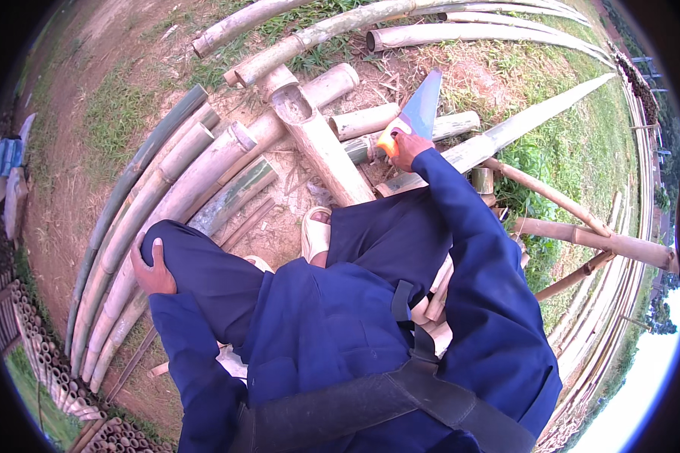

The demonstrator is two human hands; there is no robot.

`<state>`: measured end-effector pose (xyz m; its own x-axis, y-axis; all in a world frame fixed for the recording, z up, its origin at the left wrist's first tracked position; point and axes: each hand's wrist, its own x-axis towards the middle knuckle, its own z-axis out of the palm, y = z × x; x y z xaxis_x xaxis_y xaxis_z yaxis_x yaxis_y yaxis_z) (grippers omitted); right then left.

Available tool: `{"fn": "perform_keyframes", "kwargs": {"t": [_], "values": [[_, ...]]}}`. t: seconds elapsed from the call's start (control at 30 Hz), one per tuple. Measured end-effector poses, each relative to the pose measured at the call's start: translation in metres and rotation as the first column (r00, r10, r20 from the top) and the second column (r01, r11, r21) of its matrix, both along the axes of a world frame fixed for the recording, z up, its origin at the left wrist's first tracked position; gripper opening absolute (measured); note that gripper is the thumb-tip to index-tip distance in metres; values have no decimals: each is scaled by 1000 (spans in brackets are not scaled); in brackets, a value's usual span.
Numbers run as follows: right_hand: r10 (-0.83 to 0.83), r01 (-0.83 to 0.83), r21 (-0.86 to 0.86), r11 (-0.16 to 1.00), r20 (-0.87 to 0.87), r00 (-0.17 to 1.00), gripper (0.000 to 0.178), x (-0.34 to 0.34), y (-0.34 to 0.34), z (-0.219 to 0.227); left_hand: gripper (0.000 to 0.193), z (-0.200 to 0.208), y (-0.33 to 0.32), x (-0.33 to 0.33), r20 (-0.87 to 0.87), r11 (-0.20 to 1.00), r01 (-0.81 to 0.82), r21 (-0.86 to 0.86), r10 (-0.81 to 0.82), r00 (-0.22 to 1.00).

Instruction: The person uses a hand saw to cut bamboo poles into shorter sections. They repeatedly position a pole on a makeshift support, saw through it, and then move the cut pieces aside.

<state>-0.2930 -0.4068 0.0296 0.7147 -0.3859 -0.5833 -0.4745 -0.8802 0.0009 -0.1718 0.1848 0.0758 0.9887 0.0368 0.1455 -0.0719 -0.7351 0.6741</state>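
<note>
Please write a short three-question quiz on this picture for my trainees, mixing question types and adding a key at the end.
1. What tool does the person's right hand hold?
2. True or false: the left hand rests on the left knee.
3. Fill the gap: the long poles at the picture's left are made of ____.

Key:
1. A saw, gripped by its handle.
2. True.
3. Bamboo.
</note>
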Motion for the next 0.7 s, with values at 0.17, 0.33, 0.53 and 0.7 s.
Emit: {"fn": "perform_keyframes", "kwargs": {"t": [0.17,0.33,0.53,0.7], "values": [[52,-52,59,997,3,999,48,21,48,-39,39,15,-13,-7,52,997,-6,-83,11,999],[-49,-144,302,942,550,834,46,83,126,-13,36,13,-4,-12,106,996,-52,-76,60,993],[-528,98,783,614,315,789,99,172,194,-39,37,25,-8,-20,186,979,-98,-178,132,974],[-512,230,802,551,107,852,103,183,242,-3,43,-27,52,-32,-54,716,-417,-560,470,881]]}}
